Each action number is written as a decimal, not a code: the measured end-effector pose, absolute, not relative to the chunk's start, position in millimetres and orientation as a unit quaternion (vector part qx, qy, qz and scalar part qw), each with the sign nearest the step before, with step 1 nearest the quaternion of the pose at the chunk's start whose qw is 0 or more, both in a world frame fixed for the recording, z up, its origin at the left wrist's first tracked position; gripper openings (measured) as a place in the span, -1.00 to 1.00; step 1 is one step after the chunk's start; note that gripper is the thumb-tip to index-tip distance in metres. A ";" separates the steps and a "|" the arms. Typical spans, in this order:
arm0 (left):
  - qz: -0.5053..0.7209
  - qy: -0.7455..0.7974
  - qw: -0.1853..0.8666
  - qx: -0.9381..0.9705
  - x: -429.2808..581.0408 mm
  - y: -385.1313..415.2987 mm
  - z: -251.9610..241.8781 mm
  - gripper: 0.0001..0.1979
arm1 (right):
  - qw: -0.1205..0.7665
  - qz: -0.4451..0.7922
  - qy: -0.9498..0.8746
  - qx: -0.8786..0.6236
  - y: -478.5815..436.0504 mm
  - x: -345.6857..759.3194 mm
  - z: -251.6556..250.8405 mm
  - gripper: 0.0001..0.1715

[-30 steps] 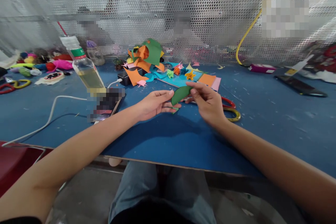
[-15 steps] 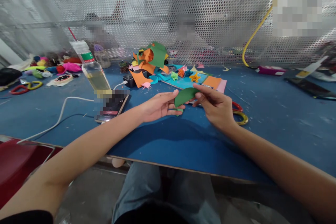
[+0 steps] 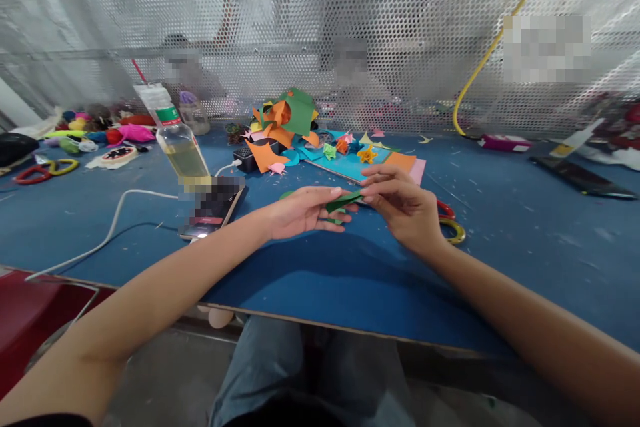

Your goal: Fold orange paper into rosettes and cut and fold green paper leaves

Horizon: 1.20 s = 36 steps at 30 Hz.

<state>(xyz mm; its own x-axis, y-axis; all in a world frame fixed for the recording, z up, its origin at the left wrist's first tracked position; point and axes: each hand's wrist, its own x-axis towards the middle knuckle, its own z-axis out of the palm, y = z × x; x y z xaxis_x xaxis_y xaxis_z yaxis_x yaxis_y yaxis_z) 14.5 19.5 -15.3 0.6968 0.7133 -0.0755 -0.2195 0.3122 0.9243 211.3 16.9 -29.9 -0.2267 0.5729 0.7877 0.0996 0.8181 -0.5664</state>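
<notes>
A dark green piece of paper (image 3: 344, 201) is held between my two hands above the blue table, seen nearly edge-on. My left hand (image 3: 305, 212) pinches its left end between thumb and fingers, the lower fingers stretched out. My right hand (image 3: 403, 203) grips the right end between thumb and fingertips. Lighter green paper (image 3: 336, 217) shows just beneath the held piece, partly behind my left fingers. Another bit of green (image 3: 287, 195) peeks out behind my left hand. Scissors with red and yellow handles (image 3: 454, 229) lie behind my right wrist, mostly hidden.
Folded paper stars, one yellow (image 3: 367, 154), rest on blue sheets beyond my hands. Left of them is a heap of orange and green paper scraps (image 3: 295, 113). A bottle (image 3: 183, 147) stands behind a phone (image 3: 215, 207) with a white cable. A dark phone (image 3: 583, 175) lies right.
The green paper has turned from showing its broad curved face to nearly edge-on. My right fingers have shifted slightly left and curled over its end. The view has moved a little.
</notes>
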 end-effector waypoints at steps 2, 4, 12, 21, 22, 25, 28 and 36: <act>0.303 0.247 0.763 0.514 13.6 19.6 -15.3 -0.69 | 0.571 0.219 -0.764 -0.205 17.9 210.8 -30.0 -0.73; 0.306 0.252 0.751 0.528 12.6 19.2 -14.7 -0.69 | 0.564 0.230 -0.770 -0.189 19.1 209.9 -30.3 -0.70; 0.289 0.259 0.731 0.561 12.7 17.2 -12.1 -0.70 | 0.563 0.235 -0.772 -0.179 23.0 209.5 -32.4 -0.63; 0.364 0.369 0.670 0.531 15.2 22.7 -14.8 -0.84 | 0.479 0.041 -0.856 -0.191 19.7 215.6 -27.8 -0.78; 0.371 0.372 0.664 0.532 15.1 23.1 -15.4 -0.85 | 0.464 0.013 -0.865 -0.190 20.5 217.0 -27.7 -0.79; 0.386 0.369 0.650 0.541 15.8 22.2 -15.5 -0.87 | 0.433 -0.031 -0.879 -0.199 24.0 219.1 -28.4 -0.84; 0.393 0.361 0.641 0.552 17.5 19.8 -13.2 -0.87 | 0.417 -0.026 -0.885 -0.207 26.7 217.8 -30.0 -0.85; 0.416 0.348 0.605 0.583 16.4 19.3 -9.1 -0.78 | 0.474 0.252 -0.787 -0.303 24.5 207.7 -33.0 -0.92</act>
